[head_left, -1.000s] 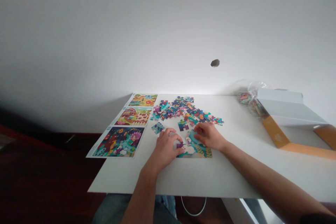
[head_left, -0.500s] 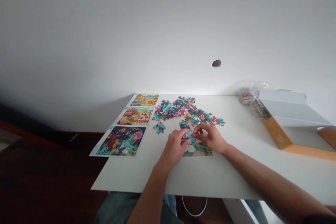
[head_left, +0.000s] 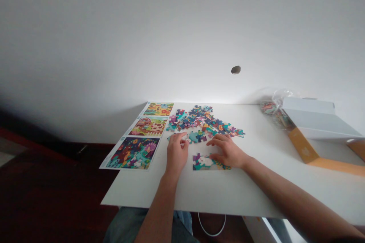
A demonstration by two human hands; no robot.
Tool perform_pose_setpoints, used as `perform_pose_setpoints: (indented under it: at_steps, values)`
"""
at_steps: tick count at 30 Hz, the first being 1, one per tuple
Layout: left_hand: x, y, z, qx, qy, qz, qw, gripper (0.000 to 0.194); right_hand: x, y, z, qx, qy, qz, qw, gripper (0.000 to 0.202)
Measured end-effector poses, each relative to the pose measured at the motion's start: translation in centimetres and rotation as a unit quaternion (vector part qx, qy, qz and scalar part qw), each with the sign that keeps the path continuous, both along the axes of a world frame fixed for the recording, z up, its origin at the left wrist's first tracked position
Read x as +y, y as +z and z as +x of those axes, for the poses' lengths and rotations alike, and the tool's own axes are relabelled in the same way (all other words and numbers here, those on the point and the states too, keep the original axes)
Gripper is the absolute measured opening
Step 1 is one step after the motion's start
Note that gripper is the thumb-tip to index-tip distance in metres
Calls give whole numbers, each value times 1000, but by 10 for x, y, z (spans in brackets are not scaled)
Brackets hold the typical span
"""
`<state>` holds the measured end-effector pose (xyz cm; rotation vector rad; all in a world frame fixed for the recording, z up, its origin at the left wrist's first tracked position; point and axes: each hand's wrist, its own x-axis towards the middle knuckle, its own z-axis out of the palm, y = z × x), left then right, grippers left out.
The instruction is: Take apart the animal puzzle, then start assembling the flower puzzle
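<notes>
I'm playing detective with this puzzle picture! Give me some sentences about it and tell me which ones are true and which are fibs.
1. The left hand is nearer the picture sheet than the right hand is. True.
2. A clear plastic bag sits beside the box. True.
3. The picture sheet shows five pictures. False: it shows three.
4. The right hand is inside the box. False: it is partly over the joined puzzle pieces.
5. Many loose puzzle pieces lie beyond the two hands. True.
6. The box is shut. False: it is open.
</notes>
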<state>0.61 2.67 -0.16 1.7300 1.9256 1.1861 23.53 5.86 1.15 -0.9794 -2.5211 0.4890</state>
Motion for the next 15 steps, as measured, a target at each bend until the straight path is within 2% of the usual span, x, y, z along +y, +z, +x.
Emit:
perform_pose_setpoints:
  at_steps: [4,8,11,15]
  values:
    - [-2,4,-9,123,58,8,991,27,3,-2,2,5,-27,17,999,26]
    - [-7,7,-18,193,128,-37,972,30,8,-9,6,18,-114,52,992,21]
    - [-8,7,-19,191,126,-88,970,36,13,-14,8,13,-175,64,982,21]
    - [-6,5,-17,175,99,-108,974,39,16,-18,9,8,-193,54,980,20]
